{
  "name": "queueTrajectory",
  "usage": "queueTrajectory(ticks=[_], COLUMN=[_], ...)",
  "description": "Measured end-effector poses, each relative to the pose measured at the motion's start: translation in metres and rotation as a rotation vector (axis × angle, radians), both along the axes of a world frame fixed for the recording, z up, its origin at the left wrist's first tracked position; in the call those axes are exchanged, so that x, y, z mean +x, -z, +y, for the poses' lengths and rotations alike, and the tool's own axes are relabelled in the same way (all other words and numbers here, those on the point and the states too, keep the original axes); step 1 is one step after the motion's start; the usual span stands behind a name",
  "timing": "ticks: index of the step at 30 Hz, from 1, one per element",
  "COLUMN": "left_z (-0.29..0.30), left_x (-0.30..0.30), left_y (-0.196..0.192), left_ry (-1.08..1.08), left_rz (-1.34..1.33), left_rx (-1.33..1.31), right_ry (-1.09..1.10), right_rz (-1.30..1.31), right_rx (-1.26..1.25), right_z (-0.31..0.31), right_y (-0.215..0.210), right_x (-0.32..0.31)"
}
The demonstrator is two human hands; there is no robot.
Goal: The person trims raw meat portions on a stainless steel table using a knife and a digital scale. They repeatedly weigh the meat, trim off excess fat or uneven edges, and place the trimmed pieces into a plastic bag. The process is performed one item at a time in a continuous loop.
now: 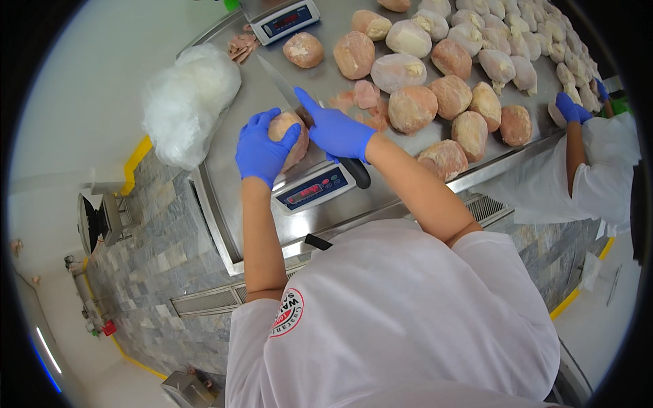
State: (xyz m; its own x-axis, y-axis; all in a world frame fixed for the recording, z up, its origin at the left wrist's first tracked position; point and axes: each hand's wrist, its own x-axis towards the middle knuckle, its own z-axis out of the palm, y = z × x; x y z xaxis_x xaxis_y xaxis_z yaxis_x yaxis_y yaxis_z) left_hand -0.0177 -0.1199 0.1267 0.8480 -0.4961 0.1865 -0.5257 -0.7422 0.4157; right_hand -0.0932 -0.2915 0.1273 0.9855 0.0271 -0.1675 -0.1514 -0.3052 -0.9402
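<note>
Meat piece (294, 153): rounded, pale pink, with a moist, slightly uneven surface; located at the near side of the table, just behind the display of the near scale (316, 192). Whether it rests on the weighing plate cannot be determined.

Left hand (264, 146), in a smooth blue glove: fingers curved over the meat piece's left side and top, gripping it. Right hand (340, 132), gloved alike: fingers closed around the black handle of a knife (277, 81), one digit extended toward the blade. The blade is long, tapered metal, pointing away and to the left; contact between its edge and the meat cannot be confirmed.

Table (228, 183): grey sheet metal, dull sheen, raised rim. To the right of the knife lie thin, flat, ragged pink trimmings (367, 94). Beyond and to the right are numerous rounded meat portions (412, 109), pink to whitish, some bearing creamy patches. At the left edge sits a crumpled, translucent plastic bundle (190, 102). A second scale (286, 22), pale-cased with a dark panel, stands at the far side.
</note>
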Motion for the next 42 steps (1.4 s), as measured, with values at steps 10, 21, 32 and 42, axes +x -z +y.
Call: queueTrajectory(ticks=[10, 21, 32, 42], left_z=[-0.002, 0.005, 0.027, 0.017], left_x=[-0.005, 0.006, 0.020, 0.011], left_y=[-0.011, 0.004, 0.003, -0.007], left_ry=[-0.018, 0.014, 0.245, 0.262], left_rz=[0.016, 0.025, 0.078, 0.103], left_rx=[0.074, 0.042, 0.001, 0.101], right_ry=[-0.025, -0.035, 0.036, -0.047], right_rz=[0.015, 0.090, 0.167, 0.075], right_rx=[-0.131, 0.034, -0.001, -0.122], right_z=[0.012, -0.028, -0.023, -0.001], right_y=[0.004, -0.019, -0.026, -0.011], right_x=[-0.056, 0.017, 0.012, -0.022])
